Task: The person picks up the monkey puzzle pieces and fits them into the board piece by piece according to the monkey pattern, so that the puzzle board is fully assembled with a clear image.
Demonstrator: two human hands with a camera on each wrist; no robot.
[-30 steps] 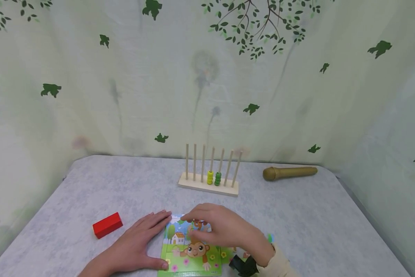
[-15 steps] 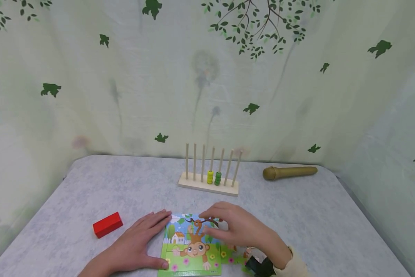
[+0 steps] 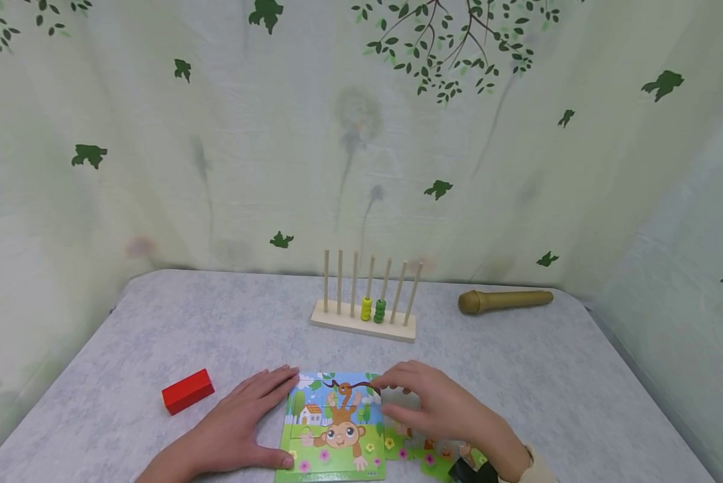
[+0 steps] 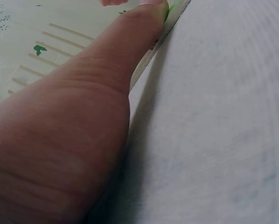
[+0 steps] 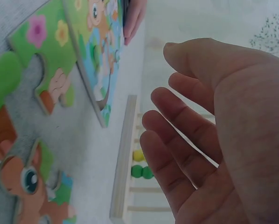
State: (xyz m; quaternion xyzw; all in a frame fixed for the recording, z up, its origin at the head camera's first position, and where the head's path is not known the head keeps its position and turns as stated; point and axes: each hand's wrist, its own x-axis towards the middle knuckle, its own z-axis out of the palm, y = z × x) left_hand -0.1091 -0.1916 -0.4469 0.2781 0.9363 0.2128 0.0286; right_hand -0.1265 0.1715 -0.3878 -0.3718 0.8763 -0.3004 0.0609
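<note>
Bright green, blue and pink print covers a flat monkey puzzle (image 3: 337, 436), which lies between the two hands near the front of the worktop. The left hand (image 3: 247, 422) rests along its left side, fingers extended towards the upper corner and thumb stretched wide, its tip on the lower left edge. The right hand (image 3: 434, 402) hangs by the upper right corner, free of any object, its fingers loosely bent and the thumb apart from them. Loose puzzle pieces (image 5: 46, 51) lie beside the right edge, partly hidden beneath that hand.

Mottled grey, the worktop (image 3: 247, 322) also carries a red block (image 3: 188, 392) to the left, a wooden peg rack (image 3: 361, 327) with yellow beads (image 3: 366, 309) and green beads (image 3: 379, 311) further back, and a brown club-shaped object (image 3: 506, 301) at far right. Pale cloth (image 3: 265, 134) printed with leaves and branches hangs behind.
</note>
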